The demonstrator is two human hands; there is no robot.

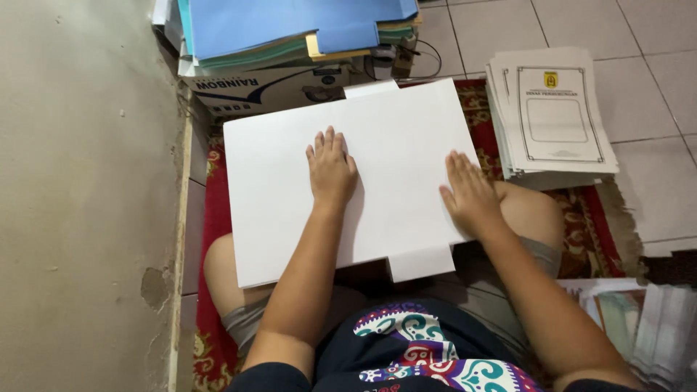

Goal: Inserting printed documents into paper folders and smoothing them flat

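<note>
Both palms flat, fingers spread: left hand (332,170) mid-sheet, right hand (470,194) at right edge of white card (276,203) across lap. Probably creasing a fold; press evenly w/ palms, keep edges square.

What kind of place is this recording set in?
Probably a home floor used as a paperwork spot. The person sits on a red patterned rug over pale floor tiles, both hands flat on a large white card sheet, beside a stack of printed white folder covers and blue folders.
</note>
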